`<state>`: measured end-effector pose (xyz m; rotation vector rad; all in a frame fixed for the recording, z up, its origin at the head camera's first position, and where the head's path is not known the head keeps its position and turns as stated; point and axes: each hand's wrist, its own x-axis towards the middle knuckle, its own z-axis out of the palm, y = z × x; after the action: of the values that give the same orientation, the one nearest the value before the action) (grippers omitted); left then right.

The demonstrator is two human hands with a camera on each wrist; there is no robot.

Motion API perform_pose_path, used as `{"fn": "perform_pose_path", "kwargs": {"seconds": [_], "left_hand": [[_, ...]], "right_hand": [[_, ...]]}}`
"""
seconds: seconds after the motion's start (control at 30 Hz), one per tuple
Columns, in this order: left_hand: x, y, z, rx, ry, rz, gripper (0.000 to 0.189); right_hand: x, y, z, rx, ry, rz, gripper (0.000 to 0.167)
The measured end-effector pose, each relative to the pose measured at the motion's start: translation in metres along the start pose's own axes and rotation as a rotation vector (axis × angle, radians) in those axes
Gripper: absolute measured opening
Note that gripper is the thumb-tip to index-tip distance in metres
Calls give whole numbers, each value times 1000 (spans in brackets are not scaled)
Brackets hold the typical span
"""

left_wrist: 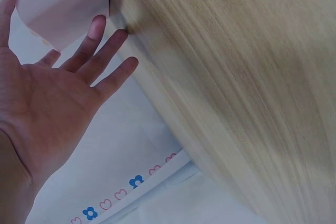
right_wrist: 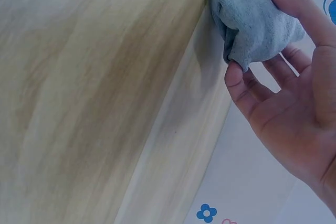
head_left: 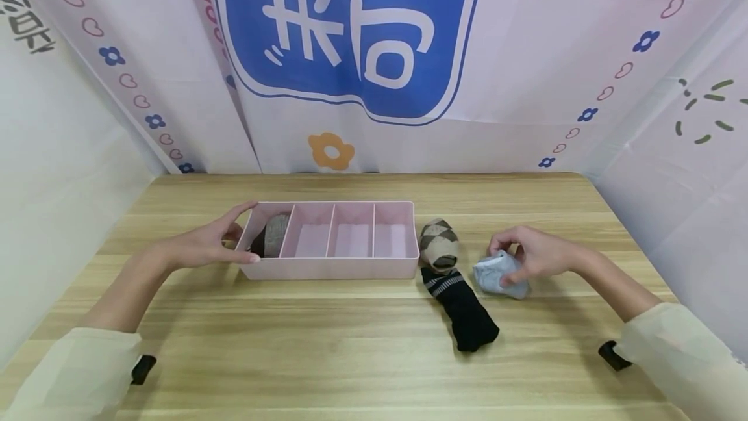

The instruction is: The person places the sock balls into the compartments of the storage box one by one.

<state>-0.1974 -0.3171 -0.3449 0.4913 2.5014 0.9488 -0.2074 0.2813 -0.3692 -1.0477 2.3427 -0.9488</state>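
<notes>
A wood-grain tabletop [head_left: 315, 349] stands before a white cloth backdrop [head_left: 543, 70] bearing a blue panel [head_left: 245, 25], with white cloth sides [head_left: 58, 148] at left and right. On the tabletop, the left hand [head_left: 213, 238], fingers extended, touches the left end of a pink four-compartment box [head_left: 339, 269]. The right hand [head_left: 540, 252] pinches a pale blue sock [head_left: 492, 273], located right of the box and near a black sock [head_left: 466, 314]

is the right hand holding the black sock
No, the right hand grips the pale blue-grey bundle, while the black sock lies untouched on the wooden table.
</notes>
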Motion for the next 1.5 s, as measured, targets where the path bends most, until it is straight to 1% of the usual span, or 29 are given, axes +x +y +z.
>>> {"fn": "perform_pose_path", "kwargs": {"seconds": [0.27, 0.37, 0.5, 0.73, 0.9, 0.97, 1.03, 1.13, 1.23, 1.3, 1.4, 1.5], "left_hand": [[1, 0, 0, -5, 0, -4, 108], [1, 0, 0, -11, -3, -6, 107], [1, -1, 1, -2, -3, 4, 107], [1, -1, 2, 4, 2, -6, 107], [1, 1, 1, 8, 3, 0, 107], [1, 0, 1, 8, 4, 2, 107], [1, 0, 1, 6, 5, 0, 107], [1, -1, 1, 3, 3, 0, 107], [1, -1, 1, 4, -2, 3, 107], [1, 0, 1, 3, -5, 6, 107], [0, 0, 1, 1, -5, 2, 108], [1, 0, 1, -1, -6, 2, 108]], "right_hand": [[2, 0, -5, 73, 48, 14, 29], [2, 0, -8, 118, 66, 37, 28], [2, -3, -11, 167, 86, 68, 31], [3, -5, -12, 169, 171, 105, 37], [6, -9, -12, 263, 187, 102, 32], [8, -11, -13, 296, 197, 88, 29], [10, -13, -13, 323, 224, 81, 28], [12, -15, -14, 370, 286, 87, 28], [14, -18, -15, 436, 343, 98, 32], [15, -20, -16, 472, 365, 101, 36], [18, -23, -17, 515, 375, 97, 43], [22, -26, -17, 554, 367, 95, 51]]}}
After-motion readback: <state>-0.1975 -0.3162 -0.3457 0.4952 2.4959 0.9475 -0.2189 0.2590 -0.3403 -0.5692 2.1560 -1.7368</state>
